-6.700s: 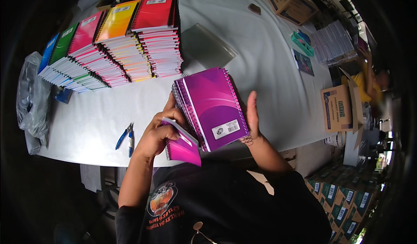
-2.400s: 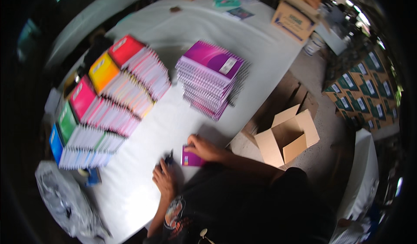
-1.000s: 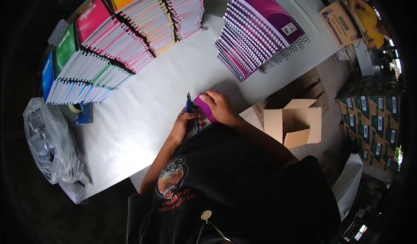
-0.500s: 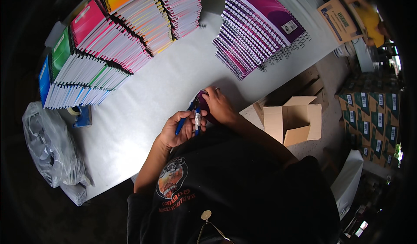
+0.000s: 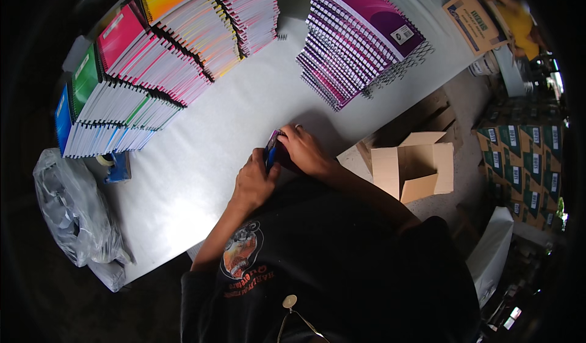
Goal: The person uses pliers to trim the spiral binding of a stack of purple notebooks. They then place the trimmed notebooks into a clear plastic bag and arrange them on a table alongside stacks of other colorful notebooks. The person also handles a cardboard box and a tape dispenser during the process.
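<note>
My left hand (image 5: 254, 181) is closed around blue-handled pliers (image 5: 270, 152) at the table's near edge. The jaws of the pliers meet the end of a purple notebook (image 5: 284, 157), held close to my body; exactly what they grip is too small to see. My right hand (image 5: 306, 152) grips that notebook by its upper end, fingers bent over it, and hides most of the cover. Beyond my hands, toward the far right, stands a fanned stack of purple spiral notebooks (image 5: 372, 16), with loose wire coils (image 5: 403, 68) along its right side.
Stacks of spiral notebooks in blue, green, pink (image 5: 122, 34) and orange (image 5: 168, 0) line the left and far side. A clear plastic bag (image 5: 76, 208) lies at the left edge near a blue tape dispenser (image 5: 118, 167). An open cardboard box (image 5: 386, 175) sits right, below the table.
My left hand has turned over and squeezed the plier handles together; they were spread apart before. My right hand stays on the purple notebook. The view has shifted slightly.
</note>
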`<control>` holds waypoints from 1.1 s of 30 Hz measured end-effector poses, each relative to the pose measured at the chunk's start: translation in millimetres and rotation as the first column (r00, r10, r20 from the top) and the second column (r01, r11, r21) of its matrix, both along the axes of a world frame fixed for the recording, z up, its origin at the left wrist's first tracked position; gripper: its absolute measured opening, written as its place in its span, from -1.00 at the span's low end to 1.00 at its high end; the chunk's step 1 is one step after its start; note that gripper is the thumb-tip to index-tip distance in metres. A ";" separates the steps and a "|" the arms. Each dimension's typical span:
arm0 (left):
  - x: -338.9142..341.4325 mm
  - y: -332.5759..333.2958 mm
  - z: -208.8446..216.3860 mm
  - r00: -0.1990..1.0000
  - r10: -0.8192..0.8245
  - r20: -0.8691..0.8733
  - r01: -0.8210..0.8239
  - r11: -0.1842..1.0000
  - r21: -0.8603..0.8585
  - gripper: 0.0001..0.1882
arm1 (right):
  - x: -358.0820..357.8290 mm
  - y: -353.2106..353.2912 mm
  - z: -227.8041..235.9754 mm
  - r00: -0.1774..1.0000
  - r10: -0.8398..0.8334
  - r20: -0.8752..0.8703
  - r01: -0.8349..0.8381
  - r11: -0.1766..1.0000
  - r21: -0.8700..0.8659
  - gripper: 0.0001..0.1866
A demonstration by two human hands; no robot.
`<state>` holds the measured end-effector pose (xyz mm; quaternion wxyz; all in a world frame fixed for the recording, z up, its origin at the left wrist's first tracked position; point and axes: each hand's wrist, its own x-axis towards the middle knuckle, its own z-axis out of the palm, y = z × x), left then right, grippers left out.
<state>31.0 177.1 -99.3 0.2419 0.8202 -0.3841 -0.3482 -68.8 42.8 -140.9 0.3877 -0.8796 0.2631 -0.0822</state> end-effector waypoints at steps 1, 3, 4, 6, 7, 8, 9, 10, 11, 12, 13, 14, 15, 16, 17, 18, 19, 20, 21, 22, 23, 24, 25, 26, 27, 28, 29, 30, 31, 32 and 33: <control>8.1 1.7 -1.8 0.993 -0.039 -0.109 0.037 0.999 -0.024 -0.54 | -2.0 -4.1 -2.1 1.000 0.020 -0.004 -0.020 0.999 0.035 -0.71; 41.3 12.3 -7.5 0.939 -0.135 -0.315 0.115 0.990 -0.081 -0.48 | -10.7 -12.9 -1.1 0.995 0.093 -0.036 -0.088 0.988 0.124 -0.60; 54.1 17.4 -10.3 0.984 -0.071 -0.165 0.061 0.996 -0.068 -0.44 | -20.3 -16.4 2.6 0.988 0.142 -0.065 -0.129 0.976 0.174 -0.54; 66.7 27.6 -12.3 0.971 0.041 0.234 -0.051 0.998 0.036 -0.39 | -35.2 -26.1 14.2 0.927 0.271 -0.260 -0.185 0.932 0.311 -0.33; 68.9 30.2 -11.4 0.879 0.065 0.472 -0.135 0.984 0.116 -0.38 | -41.9 -29.1 7.7 0.945 0.266 -0.192 -0.205 0.936 0.286 -0.34; 67.9 31.8 -12.9 0.821 0.078 0.565 -0.083 0.996 -0.017 -0.37 | -49.2 -31.8 -8.2 0.958 0.260 -0.123 -0.222 0.940 0.258 -0.34; 69.3 31.2 -14.5 0.755 0.110 0.646 -0.022 0.990 -0.142 -0.36 | -50.7 -34.0 -17.1 0.964 0.262 -0.054 -0.243 0.943 0.229 -0.35; 61.8 25.5 1.7 0.842 0.096 0.531 0.064 0.960 -0.274 -0.33 | -47.1 -31.8 12.1 0.955 0.276 -0.109 -0.248 0.944 0.217 -0.46; 53.5 14.8 15.0 0.979 0.049 0.199 0.037 0.914 -0.405 -0.28 | -42.6 -33.2 34.1 0.943 0.328 -0.060 -0.305 0.922 0.236 -0.51; 39.7 3.8 30.1 0.984 -0.063 0.169 0.138 0.868 -0.478 -0.35 | -39.3 -32.6 53.1 0.926 0.379 -0.011 -0.364 0.897 0.252 -0.56; 28.1 -5.6 43.1 0.973 -0.178 0.144 0.228 0.805 -0.547 -0.42 | -38.1 -32.3 71.7 0.902 0.429 0.038 -0.423 0.866 0.266 -0.61; 22.0 -11.7 54.5 0.981 -0.188 -0.048 0.137 0.845 -0.517 -0.53 | -42.7 -29.6 92.0 0.939 0.320 0.130 -0.337 0.930 0.146 -0.68; 17.3 -14.2 61.8 0.957 -0.172 -0.235 0.046 0.885 -0.463 -0.64 | -44.4 -32.1 102.6 0.945 0.177 0.277 -0.254 0.928 0.273 -0.70; 14.3 -23.0 60.5 0.942 -0.115 -0.316 -0.109 0.785 -0.610 -0.80 | -45.2 -39.7 111.3 0.917 0.017 0.398 -0.192 0.894 0.406 -0.73; 13.2 -31.2 66.2 0.923 -0.085 -0.376 -0.192 0.744 -0.640 -0.78 | -48.1 -45.2 119.1 0.863 -0.162 0.479 -0.146 0.828 0.542 -0.75; 10.6 -40.3 74.3 0.938 -0.079 -0.338 -0.183 0.715 -0.675 -0.78 | -50.2 -49.1 129.1 0.833 -0.236 0.500 -0.125 0.800 0.587 -0.78; 6.9 -49.3 81.5 0.951 -0.070 -0.300 -0.173 0.684 -0.709 -0.79 | -52.6 -51.2 138.3 0.799 -0.309 0.516 -0.109 0.769 0.630 -0.81; 2.5 -57.1 85.2 0.948 -0.092 -0.306 -0.179 0.639 -0.748 -0.79 | -55.0 -52.2 145.5 0.779 -0.359 0.515 -0.090 0.748 0.657 -0.79; -0.5 -61.0 87.0 0.956 -0.102 -0.276 -0.150 0.639 -0.754 -0.79 | -58.2 -53.0 151.2 0.750 -0.356 0.558 -0.065 0.799 0.598 -0.78; -3.1 -65.1 88.5 0.963 -0.112 -0.247 -0.120 0.639 -0.760 -0.79 | -61.0 -52.8 155.8 0.721 -0.348 0.599 -0.037 0.844 0.535 -0.77; -5.2 -69.3 89.9 0.969 -0.121 -0.217 -0.091 0.637 -0.765 -0.80 | -63.3 -53.3 158.3 0.691 -0.336 0.640 -0.005 0.883 0.469 -0.75; -6.4 -71.1 90.6 0.983 -0.084 -0.164 -0.068 0.661 -0.747 -0.79 | -66.2 -54.5 158.1 0.675 -0.311 0.669 -0.055 0.883 0.466 -0.75; -9.5 -74.0 93.0 0.989 -0.090 -0.121 -0.033 0.655 -0.755 -0.79 | -69.8 -56.2 159.5 0.670 -0.298 0.681 -0.070 0.887 0.457 -0.76; -13.2 -77.1 97.4 0.992 -0.096 -0.078 0.002 0.647 -0.762 -0.78 | -73.5 -58.3 161.5 0.664 -0.283 0.692 -0.087 0.890 0.448 -0.76; -17.4 -80.2 102.8 0.995 -0.096 -0.036 0.034 0.641 -0.767 -0.78 | -76.5 -60.8 163.3 0.660 -0.267 0.703 -0.108 0.891 0.440 -0.76; -23.1 -84.2 113.0 0.995 -0.087 0.053 0.096 0.623 -0.776 -0.78 | -78.3 -63.7 166.2 0.665 -0.225 0.712 -0.137 0.901 0.413 -0.77; -25.9 -87.8 117.3 0.990 -0.074 0.118 0.139 0.601 -0.787 -0.78 | -80.3 -67.2 168.9 0.674 -0.191 0.713 -0.151 0.910 0.387 -0.76; -28.7 -91.5 120.9 0.982 -0.056 0.182 0.180 0.579 -0.795 -0.78 | -82.2 -71.6 172.5 0.684 -0.154 0.713 -0.169 0.917 0.360 -0.75; -31.3 -95.3 124.2 0.969 -0.035 0.245 0.222 0.557 -0.800 -0.78 | -83.8 -75.8 176.3 0.693 -0.116 0.712 -0.188 0.924 0.333 -0.74; -33.9 -99.1 127.2 0.974 -0.021 0.227 0.200 0.552 -0.810 -0.78 | -84.2 -79.4 180.9 0.665 -0.154 0.731 -0.137 0.937 0.322 -0.75; -36.3 -102.1 130.3 0.977 -0.020 0.210 0.186 0.552 -0.813 -0.79 | -86.6 -84.2 184.5 0.691 -0.155 0.706 -0.142 0.929 0.343 -0.76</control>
